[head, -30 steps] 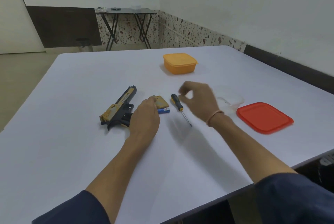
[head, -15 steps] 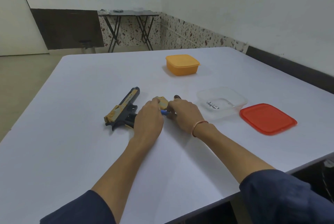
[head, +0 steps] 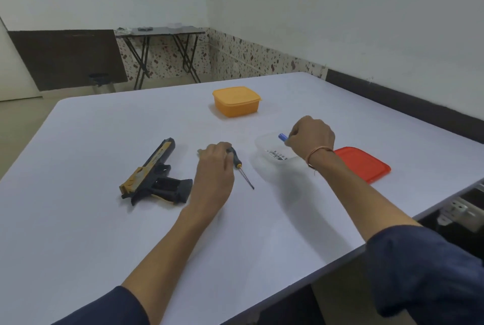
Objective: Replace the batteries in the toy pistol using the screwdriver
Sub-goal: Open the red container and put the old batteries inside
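A person's right hand [head: 311, 136] hovers over a clear tub [head: 262, 144] on the right of the white worktop [head: 104, 233], its grip pinching a blue battery [head: 282, 137]. Small metal pieces lie in the tub. The left hand [head: 214, 167] rests knuckles-up just beside the handle of the screwdriver [head: 239, 166], which lies flat with its tip toward the near edge. Whether that hand's downturned grip holds anything cannot be told. The black-and-gold toy pistol [head: 154, 175] lies on its side left of that hand. A red lid [head: 364, 164] lies right of the tub, and a closed orange box [head: 237, 101] stands farther back.
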